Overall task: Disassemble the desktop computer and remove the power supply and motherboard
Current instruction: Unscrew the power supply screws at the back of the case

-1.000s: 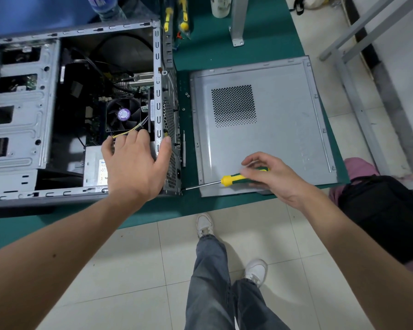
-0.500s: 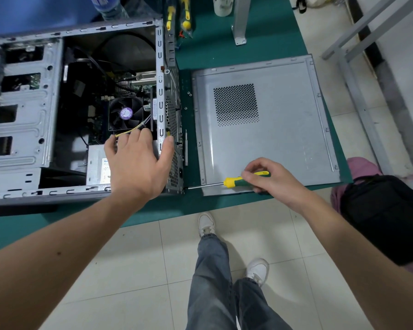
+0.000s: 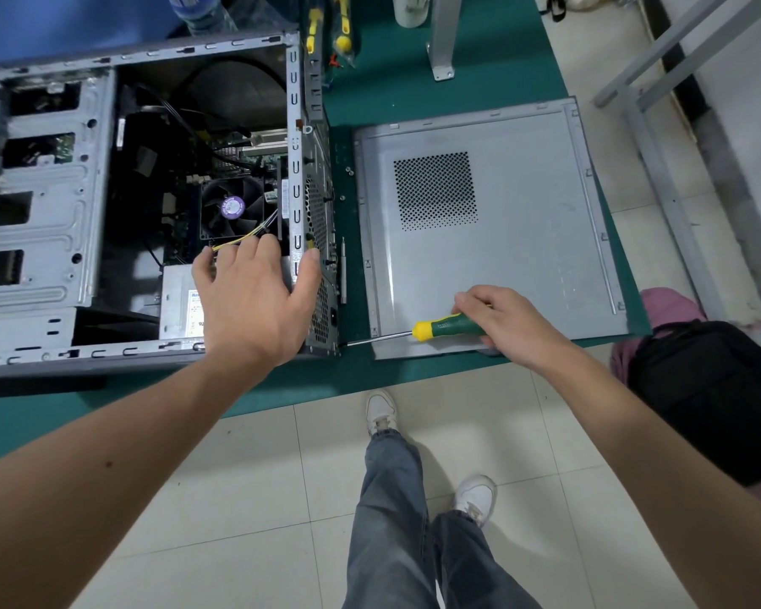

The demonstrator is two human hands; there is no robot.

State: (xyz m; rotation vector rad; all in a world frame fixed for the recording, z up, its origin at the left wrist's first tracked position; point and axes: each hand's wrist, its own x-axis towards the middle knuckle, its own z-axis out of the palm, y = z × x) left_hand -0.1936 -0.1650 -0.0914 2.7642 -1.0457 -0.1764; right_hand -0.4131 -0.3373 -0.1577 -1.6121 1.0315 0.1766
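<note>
An open grey computer case (image 3: pixel 45 204) lies on its side on the green table. Inside it I see the motherboard with a black CPU fan (image 3: pixel 231 207) and, at the near corner, the silver power supply (image 3: pixel 179 307). My left hand (image 3: pixel 255 296) rests on the power supply, thumb hooked over the case's rear frame. My right hand (image 3: pixel 508 323) grips a green and yellow screwdriver (image 3: pixel 418 331). The screwdriver's tip touches the rear panel's lower corner by the power supply.
The removed side panel (image 3: pixel 515 222) lies flat on the table (image 3: pixel 414 81) right of the case. Loose screws (image 3: pixel 348 171) and a driver bit (image 3: pixel 343 270) lie between them. More screwdrivers (image 3: pixel 341 24), a bottle and a cup stand at the back. A black bag (image 3: pixel 712 389) sits on the floor.
The hands and the screwdriver have barely moved; the screwdriver stays against the case's rear corner. The view has shifted slightly.
</note>
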